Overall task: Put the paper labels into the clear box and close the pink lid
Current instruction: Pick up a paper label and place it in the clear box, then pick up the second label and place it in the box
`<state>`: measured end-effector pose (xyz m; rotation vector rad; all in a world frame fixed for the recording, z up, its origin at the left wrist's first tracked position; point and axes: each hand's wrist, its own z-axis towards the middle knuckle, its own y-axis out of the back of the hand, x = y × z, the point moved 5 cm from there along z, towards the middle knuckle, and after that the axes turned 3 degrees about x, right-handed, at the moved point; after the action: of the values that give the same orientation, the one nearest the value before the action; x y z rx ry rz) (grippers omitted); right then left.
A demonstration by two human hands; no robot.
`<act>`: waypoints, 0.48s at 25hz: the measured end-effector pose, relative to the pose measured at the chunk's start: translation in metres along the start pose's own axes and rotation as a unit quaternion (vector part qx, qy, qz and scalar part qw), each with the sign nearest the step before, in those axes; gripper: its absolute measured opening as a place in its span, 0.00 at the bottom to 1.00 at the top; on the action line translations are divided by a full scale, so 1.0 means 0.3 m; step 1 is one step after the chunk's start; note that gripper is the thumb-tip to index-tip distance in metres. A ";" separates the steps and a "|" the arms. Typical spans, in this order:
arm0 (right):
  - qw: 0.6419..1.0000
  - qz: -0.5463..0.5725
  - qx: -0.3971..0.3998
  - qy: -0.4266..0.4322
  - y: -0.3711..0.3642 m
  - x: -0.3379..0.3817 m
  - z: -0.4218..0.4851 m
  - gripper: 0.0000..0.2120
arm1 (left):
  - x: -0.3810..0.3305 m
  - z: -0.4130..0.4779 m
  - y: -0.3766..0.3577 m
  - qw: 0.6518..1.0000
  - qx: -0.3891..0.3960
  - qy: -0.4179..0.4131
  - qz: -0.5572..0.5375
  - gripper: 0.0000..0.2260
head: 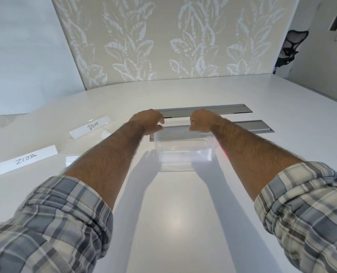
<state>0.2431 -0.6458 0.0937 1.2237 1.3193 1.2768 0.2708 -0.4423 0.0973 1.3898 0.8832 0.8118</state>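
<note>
Nearest me are the rolled plaid cotton sleeves [65, 223], both forearms reaching out over the glossy white table [173, 213], which throws back a soft glare.

To the left lies the long white paper strip lettered ZEBRA [26, 160], flat on the table. A little farther off is the white strip lettered BEAR [91, 126], which seems to sit in a clear, tent-shaped sleeve. Both are well apart from the box, so I judge the loading only partly done.

In the middle stands the clear rectangular plastic box [183, 160] with rounded corners and thin walls. It sits squarely between the arms, I'd say so that both hands can work over its mouth. Faint handwriting shows through its near wall, probably one label already inside.

Of the pink lid [222, 152] I see only a thin pink sliver beside the right forearm, near the right side of the box, and it is not on the box.

At the box's far rim hover the left hand [150, 121] and the right hand [201, 120], knuckles towards me. Their fingers are curled downwards, and whether they pinch something thin or grip the rim I cannot tell.

Beyond them two long grey brushed-metal slot covers [203, 110] lie flush in the table. Farthest of all is a beige wall panel printed with pale leaves [163, 36].
</note>
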 end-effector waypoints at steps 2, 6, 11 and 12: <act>1.000 0.008 -0.017 0.000 0.028 0.052 0.005 0.10 | 0.088 -0.067 0.030 0.999 -0.027 0.026 -0.002 0.16; 0.998 0.011 -0.039 0.057 0.055 0.234 0.036 0.22 | 0.282 -0.248 0.070 0.996 -0.059 0.068 -0.001 0.19; 0.991 0.033 -0.055 0.121 0.079 0.558 0.079 0.34 | 0.593 -0.555 0.093 0.981 -0.078 0.177 -0.011 0.21; 0.989 0.033 -0.058 0.133 0.080 0.628 0.087 0.35 | 0.657 -0.618 0.096 0.977 -0.080 0.199 -0.015 0.21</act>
<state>0.2510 -0.4564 0.1219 1.0499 1.3789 1.5861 0.1982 -0.1809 0.1206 1.0874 1.1145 1.1369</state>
